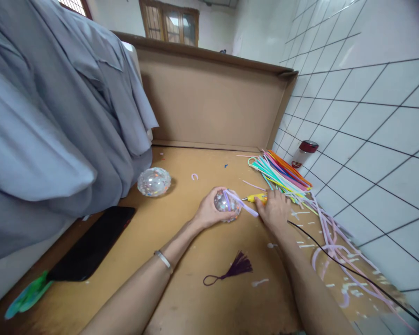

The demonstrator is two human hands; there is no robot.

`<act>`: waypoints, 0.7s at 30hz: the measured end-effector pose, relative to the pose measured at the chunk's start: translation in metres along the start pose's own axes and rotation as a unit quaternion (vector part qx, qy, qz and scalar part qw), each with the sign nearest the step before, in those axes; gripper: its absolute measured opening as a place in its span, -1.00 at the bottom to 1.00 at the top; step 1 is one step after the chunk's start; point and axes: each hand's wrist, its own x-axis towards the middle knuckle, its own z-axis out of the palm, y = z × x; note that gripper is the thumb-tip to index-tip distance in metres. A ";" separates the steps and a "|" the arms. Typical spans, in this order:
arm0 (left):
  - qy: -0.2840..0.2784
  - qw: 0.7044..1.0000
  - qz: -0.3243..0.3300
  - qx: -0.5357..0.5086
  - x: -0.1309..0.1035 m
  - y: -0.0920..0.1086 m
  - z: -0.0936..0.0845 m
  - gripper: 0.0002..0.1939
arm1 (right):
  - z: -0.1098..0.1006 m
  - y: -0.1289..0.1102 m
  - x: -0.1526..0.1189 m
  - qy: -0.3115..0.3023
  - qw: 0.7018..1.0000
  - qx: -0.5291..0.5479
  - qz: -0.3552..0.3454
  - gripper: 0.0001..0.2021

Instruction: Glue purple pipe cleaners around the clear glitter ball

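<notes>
My left hand (pixel 210 207) is wrapped around a clear decorated ball (pixel 222 203), which has small coloured bits on it. A lilac pipe cleaner (pixel 245 207) crosses the ball, and its loose end sticks out to the right. In my right hand (pixel 276 208) is a yellow glue gun (pixel 257 198), its metal nozzle pointing left, close to the ball's right side. A black cord trails from below that hand toward the lower right. Between my forearms lies a dark purple tassel (pixel 238 267) with a loop.
A second clear ball (pixel 154 182) stands left, by a grey cloth (pixel 70 107). A black tablet-like slab (pixel 94 243) lies nearer. Bundled coloured pipe cleaners (pixel 279 173), a red-lidded jar (pixel 303 153) and lilac strands (pixel 330 232) line the tiled wall. A cardboard panel (pixel 209 100) rises behind.
</notes>
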 end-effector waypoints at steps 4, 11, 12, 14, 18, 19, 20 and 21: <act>-0.005 1.000 0.001 0.012 -0.002 0.002 0.002 -0.21 | -0.025 -0.030 -0.004 0.074 0.953 0.236 -0.175 -0.54; -0.017 0.998 0.025 0.059 -0.003 0.008 0.001 -0.21 | -0.042 -0.057 -0.015 0.094 0.903 0.341 -0.244 -0.81; -0.016 0.998 0.021 0.058 -0.003 0.008 0.001 -0.20 | -0.043 -0.056 -0.015 0.093 0.898 0.361 -0.234 -0.81; -0.012 0.998 0.015 0.052 -0.003 0.007 0.001 -0.18 | -0.043 -0.056 -0.015 0.096 0.888 0.394 -0.218 -0.82; -0.021 0.999 0.002 0.023 -0.002 0.007 0.002 -0.19 | -0.041 -0.056 -0.018 0.103 0.882 0.407 -0.213 -0.80; -0.025 1.000 -0.004 0.015 -0.002 0.008 0.002 -0.20 | -0.040 -0.056 -0.019 0.103 0.883 0.405 -0.213 -0.80; -0.029 1.000 -0.009 0.006 -0.002 0.009 0.002 -0.21 | -0.039 -0.056 -0.020 0.100 0.885 0.401 -0.213 -0.79; -0.031 0.999 -0.013 -0.001 -0.002 0.010 0.002 -0.21 | -0.038 -0.057 -0.020 0.094 0.888 0.397 -0.214 -0.79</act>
